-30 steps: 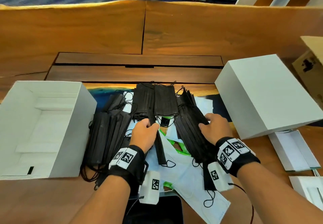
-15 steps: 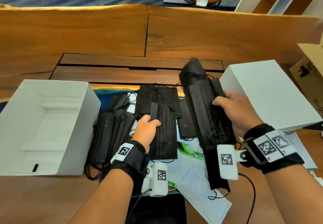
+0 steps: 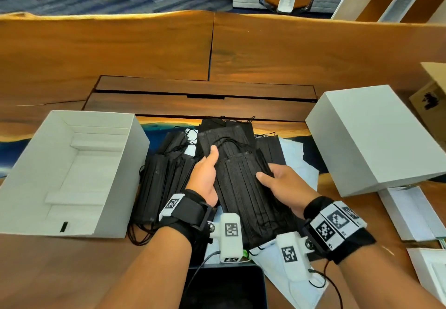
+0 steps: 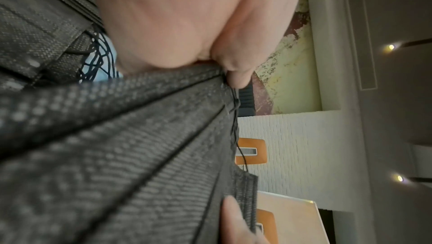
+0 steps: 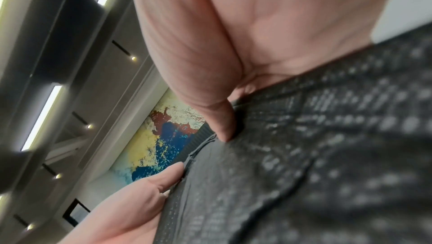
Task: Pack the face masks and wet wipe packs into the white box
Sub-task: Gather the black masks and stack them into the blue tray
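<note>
Both hands hold one stack of black face masks (image 3: 241, 193) over the middle of the table. My left hand (image 3: 207, 168) grips its left edge with the thumb on top. My right hand (image 3: 272, 176) grips its right edge, thumb on top too. The left wrist view shows the left palm (image 4: 175, 26) against the mask stack (image 4: 117, 155). In the right wrist view the right thumb (image 5: 224, 127) presses on the mask stack (image 5: 304, 155). The open white box (image 3: 115, 188) stands at the left. More black masks (image 3: 164, 183) lie beside it. Light blue packs (image 3: 296, 161) lie under the pile.
A closed white lid or box (image 3: 374, 139) stands at the right, with a cardboard box (image 3: 432, 96) behind it. White booklets (image 3: 410, 212) lie at the right front. A dark tablet (image 3: 224, 287) sits at the table's near edge.
My right hand, which had lifted a bundle of black masks, has brought it down and left onto the masks in my left hand. Both hands now hold one stack.
</note>
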